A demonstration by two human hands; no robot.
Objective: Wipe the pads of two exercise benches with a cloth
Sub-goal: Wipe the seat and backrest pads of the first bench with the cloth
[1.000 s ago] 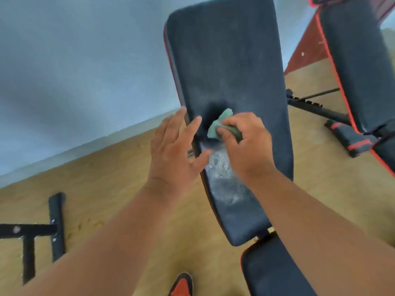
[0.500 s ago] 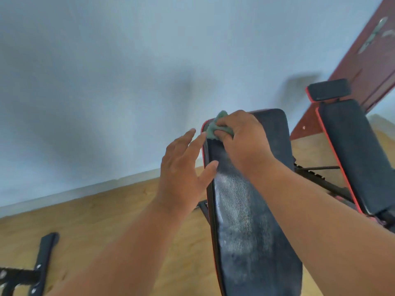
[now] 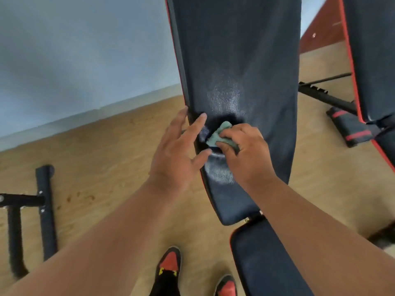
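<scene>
Though bunched, cloth [image 3: 220, 136] mostly hidden.

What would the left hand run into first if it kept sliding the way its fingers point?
Probably nothing new: the left hand already lies against the left edge of the back pad, fingers pointing up along it. Going on, it would likely just follow that edge; depth is hard to judge.
</scene>
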